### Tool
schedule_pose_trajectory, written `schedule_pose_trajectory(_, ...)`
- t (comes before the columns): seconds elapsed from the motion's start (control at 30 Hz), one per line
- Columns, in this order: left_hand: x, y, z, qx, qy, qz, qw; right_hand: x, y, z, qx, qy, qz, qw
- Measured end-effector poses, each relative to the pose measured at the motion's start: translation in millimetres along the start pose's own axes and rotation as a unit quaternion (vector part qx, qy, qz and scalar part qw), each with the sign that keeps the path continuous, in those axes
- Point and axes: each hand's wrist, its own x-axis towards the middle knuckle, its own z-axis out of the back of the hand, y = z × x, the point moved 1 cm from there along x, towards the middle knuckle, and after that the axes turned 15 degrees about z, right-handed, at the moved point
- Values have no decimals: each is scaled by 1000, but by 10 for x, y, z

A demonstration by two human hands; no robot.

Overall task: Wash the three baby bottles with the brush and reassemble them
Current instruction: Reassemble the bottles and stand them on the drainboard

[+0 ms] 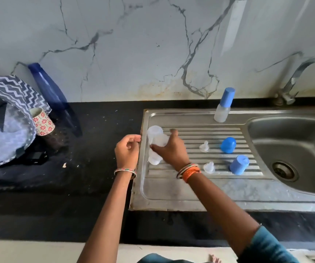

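Right hand [169, 149] grips a clear bottle body [157, 138] at centre-left on the drainboard [191, 188], likely lifting it for reassembly. Left hand [127, 150] hovers beside, loosely curled, holding nothing. Teats and blue caps wait right; one assembled bottle [223, 107] stands behind.

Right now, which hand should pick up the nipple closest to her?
The right hand. It already reaches across the drainboard onto a bottle body, nearer the nipple. The left hand hovers over the counter edge, farther away.
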Motion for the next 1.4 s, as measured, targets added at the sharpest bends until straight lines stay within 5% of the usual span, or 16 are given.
schedule_pose_trajectory(0.2,-22,-547,-810,-158,237,154,946,54,102,1724,282,7,-23,959)
schedule_pose_trajectory(0.37,-388,-760,-1700,-178,365,234,883,-192,-836,2678,451,-41,-73,889)
schedule_pose_trajectory(0.47,-641,-879,-2135,-117,390,212,888,-338,-1713,2828,31,-178,-249,952)
schedule_pose_trajectory(0.53,-776,-945,-2378,-83,393,189,896,-408,-1950,3059,-75,-298,-266,914)
schedule_pose_trajectory(0.67,-944,-1096,-2736,-107,414,202,881,-367,-2008,3672,341,-288,-109,888)
schedule_pose_trajectory(0.73,-1043,-1133,-2899,-120,429,211,870,-410,-2222,3662,352,-240,-134,895)
schedule_pose_trajectory(0.8,-1137,-1137,-3012,-113,431,215,869,-478,-2386,3503,20,-224,-216,950)
schedule_pose_trajectory(0.87,-1231,-1085,-3104,-95,421,210,877,-530,-2483,3546,-81,-223,-239,942)
schedule_pose_trajectory(0.97,-1290,-1058,-3120,-90,429,226,870,-524,-2460,3669,455,-135,-104,874)
schedule_pose_trajectory(1.03,-1340,-1032,-3103,-89,446,228,861,-601,-2533,3535,478,-87,-68,871)
schedule_pose_trajectory(1.07,-1368,-1013,-3073,-76,447,223,863,-620,-2631,3407,371,-92,-117,917)
schedule_pose_trajectory(1.1,-1392,-1006,-3048,-61,444,218,867,-631,-2675,3261,245,-129,-205,939)
schedule_pose_trajectory(1.17,-1439,-954,-2999,-31,440,209,873,-724,-2713,2997,154,-260,-307,902)
schedule_pose_trajectory(1.23,-1465,-912,-2964,-12,439,200,876,-709,-2622,2865,298,-398,-264,827)
schedule_pose_trajectory(1.3,-1518,-867,-2921,4,433,203,878,-742,-2470,2727,490,-348,-236,764)
schedule_pose_trajectory(1.4,-1566,-806,-2791,-25,428,189,884,-829,-2163,2468,506,-233,-186,810)
